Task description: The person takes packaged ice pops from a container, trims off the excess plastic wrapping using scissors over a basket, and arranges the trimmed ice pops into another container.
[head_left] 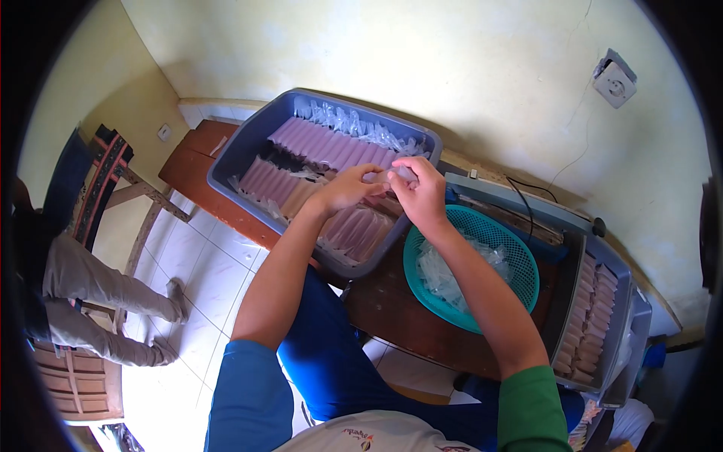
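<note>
My left hand [348, 190] and my right hand [423, 194] are close together over the right side of a grey plastic tub [220, 173]. Their fingers are bent and pinch a small piece of clear plastic [399, 175], perhaps a thin sleeve; its full shape is hidden by the fingers. Inside the tub, below the hands, lie rows of pink-filled plastic tubes [316, 143] with loose clear ends. More pink tubes [358, 230] lie bundled near the tub's front right corner. A teal mesh basket [413, 282] holding clear plastic sleeves [459, 271] stands under my right forearm.
Tub and basket stand on a brown wooden table [376, 301]. At the right, a grey crate [621, 301] holds rows of filled tubes [586, 320]. A black cable [530, 207] runs behind the basket. Another person's legs [105, 294] are at the left, near a wooden chair [113, 181].
</note>
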The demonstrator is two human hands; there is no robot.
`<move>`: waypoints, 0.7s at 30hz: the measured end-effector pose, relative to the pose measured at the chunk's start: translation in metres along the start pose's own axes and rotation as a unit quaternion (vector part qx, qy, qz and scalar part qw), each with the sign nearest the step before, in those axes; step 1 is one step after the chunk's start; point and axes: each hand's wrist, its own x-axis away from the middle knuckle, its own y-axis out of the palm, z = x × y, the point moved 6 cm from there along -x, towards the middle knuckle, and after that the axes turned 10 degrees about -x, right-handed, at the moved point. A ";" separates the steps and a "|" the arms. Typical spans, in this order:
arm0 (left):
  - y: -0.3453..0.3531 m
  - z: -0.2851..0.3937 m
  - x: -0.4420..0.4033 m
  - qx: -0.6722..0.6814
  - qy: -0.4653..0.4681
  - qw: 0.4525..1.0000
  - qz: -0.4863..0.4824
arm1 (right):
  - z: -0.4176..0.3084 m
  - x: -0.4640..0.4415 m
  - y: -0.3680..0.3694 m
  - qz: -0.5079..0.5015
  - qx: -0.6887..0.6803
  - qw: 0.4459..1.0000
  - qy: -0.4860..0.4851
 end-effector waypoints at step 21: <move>0.142 0.054 0.027 0.311 0.116 0.943 0.017 | -0.044 0.125 -0.153 -0.083 0.011 0.939 0.335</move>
